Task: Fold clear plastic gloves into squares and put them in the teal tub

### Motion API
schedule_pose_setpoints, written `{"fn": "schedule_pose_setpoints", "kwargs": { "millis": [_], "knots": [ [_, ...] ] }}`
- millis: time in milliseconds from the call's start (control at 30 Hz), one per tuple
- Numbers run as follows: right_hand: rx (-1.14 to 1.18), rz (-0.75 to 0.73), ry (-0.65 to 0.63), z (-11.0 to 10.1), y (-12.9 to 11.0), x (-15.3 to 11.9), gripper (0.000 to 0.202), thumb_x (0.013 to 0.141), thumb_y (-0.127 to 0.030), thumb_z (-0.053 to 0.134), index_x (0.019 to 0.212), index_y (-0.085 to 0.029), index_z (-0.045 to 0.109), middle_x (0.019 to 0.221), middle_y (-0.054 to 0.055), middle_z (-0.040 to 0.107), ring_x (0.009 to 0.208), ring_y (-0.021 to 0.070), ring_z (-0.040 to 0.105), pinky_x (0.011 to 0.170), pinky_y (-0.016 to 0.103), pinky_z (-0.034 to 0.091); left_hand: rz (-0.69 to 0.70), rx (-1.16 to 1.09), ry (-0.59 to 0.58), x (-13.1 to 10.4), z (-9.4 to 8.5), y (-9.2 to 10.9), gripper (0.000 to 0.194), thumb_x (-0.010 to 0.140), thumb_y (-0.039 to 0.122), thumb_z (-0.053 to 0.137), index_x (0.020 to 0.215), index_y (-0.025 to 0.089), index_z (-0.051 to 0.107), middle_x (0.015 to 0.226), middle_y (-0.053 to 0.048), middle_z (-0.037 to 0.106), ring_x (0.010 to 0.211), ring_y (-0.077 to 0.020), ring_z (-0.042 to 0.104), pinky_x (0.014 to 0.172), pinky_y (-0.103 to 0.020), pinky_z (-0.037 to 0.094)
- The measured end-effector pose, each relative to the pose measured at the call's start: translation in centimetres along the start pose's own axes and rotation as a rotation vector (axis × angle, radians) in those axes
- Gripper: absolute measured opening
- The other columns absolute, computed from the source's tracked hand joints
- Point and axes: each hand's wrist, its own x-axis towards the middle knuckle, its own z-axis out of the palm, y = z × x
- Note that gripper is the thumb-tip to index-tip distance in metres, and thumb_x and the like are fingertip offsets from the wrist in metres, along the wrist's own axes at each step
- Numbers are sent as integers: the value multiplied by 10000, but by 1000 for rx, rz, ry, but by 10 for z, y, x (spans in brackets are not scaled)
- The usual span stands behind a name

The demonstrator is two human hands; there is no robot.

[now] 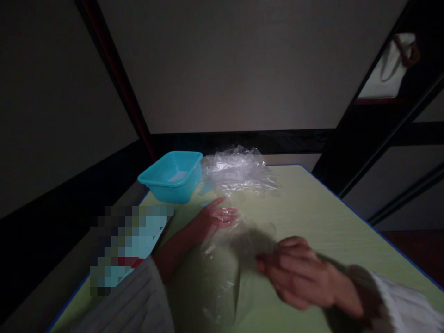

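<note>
A blue tub [169, 193] stands left of centre with a pale slip [177, 176] inside, and just beside it, at the upper middle of the table, lies a crumpled, glossy heap [239, 172] of clear plastic. Down the left side of the frame a flat panel [138, 236], mostly blurred into blocks, lies near the left forearm, with a patch of red at its lower part. A sheet of clear film [220, 282] stretches from the centre to the lower middle, between the hands. The left hand [215, 217] is open at the centre, fingers spread, with film shining over them; the tub and heap lie just beyond it. The right hand [301, 275], lower right and apart from the left, has thumb and fingers bunched beside the film; whether they pinch it, I cannot tell. Pale knit sleeves [405, 300] cover both forearms. The table [333, 212] is pale yellow-green with a blue edge. Behind it rises a dim grey wall [229, 69] with dark trim; a white bag [388, 69] hangs at the upper right.
</note>
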Motion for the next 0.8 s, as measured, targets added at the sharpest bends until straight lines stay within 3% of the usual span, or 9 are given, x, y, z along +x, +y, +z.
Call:
{"fn": "schedule_pose_setpoints", "kwargs": {
  "millis": [67, 200, 300, 400, 500, 667, 800],
  "knots": [
    [-19, 147, 88, 0, 16, -5, 238, 833, -75, 372, 963, -127, 564, 562, 2, 621, 425, 101, 490, 420, 244, 406, -39, 1, -58, -3, 3, -2, 645, 600, -6, 580, 1172, 209, 372, 985, -42, 689, 917, -232, 654, 860, -393, 427],
    [191, 622, -77, 13, 43, -14, 145, 848, -159, 429, 878, -168, 571, 676, 6, 621, 513, 96, 529, 459, 217, 413, -111, -54, -181, -7, 6, -2, 694, 531, -18, 607, 1166, 196, 426, 1009, -68, 681, 928, -247, 649, 869, -380, 409],
    [325, 839, -239, 25, 53, -19, 178, 757, -165, 540, 934, -162, 556, 796, 28, 605, 634, 123, 538, 555, 251, 446, -146, -74, -267, -8, 4, -1, 718, 533, -24, 591, 1197, 216, 458, 1060, -73, 661, 984, -252, 623, 889, -388, 383],
    [393, 863, -304, 31, 55, -22, 227, 667, -122, 583, 891, -154, 562, 833, 45, 555, 718, 155, 521, 616, 290, 445, -162, -40, -320, -9, 4, 1, 749, 539, -21, 575, 1233, 239, 464, 1165, -81, 611, 1058, -272, 578, 899, -401, 372],
    [513, 846, -294, 32, 55, -22, 99, 667, -112, 560, 751, -164, 568, 805, 38, 537, 768, 167, 520, 668, 306, 435, -167, -14, -364, -11, 6, 2, 785, 538, -17, 569, 1262, 257, 439, 1246, -75, 557, 1092, -272, 555, 906, -395, 371],
    [755, 1027, -153, 27, 56, -19, 33, 713, -172, 524, 682, -174, 512, 666, -4, 540, 637, 126, 517, 604, 271, 414, -182, -40, -369, -13, 8, 1, 757, 519, -52, 538, 1209, 255, 482, 1207, -54, 586, 1064, -251, 573, 896, -379, 386],
    [834, 1130, 4, 23, 61, -16, 117, 677, -217, 574, 775, -168, 536, 685, -5, 567, 601, 122, 542, 579, 272, 426, -208, -1, -256, -14, 10, 7, 712, 555, -19, 593, 1210, 223, 454, 1131, -79, 618, 1009, -256, 598, 876, -403, 401]
  ]
}}
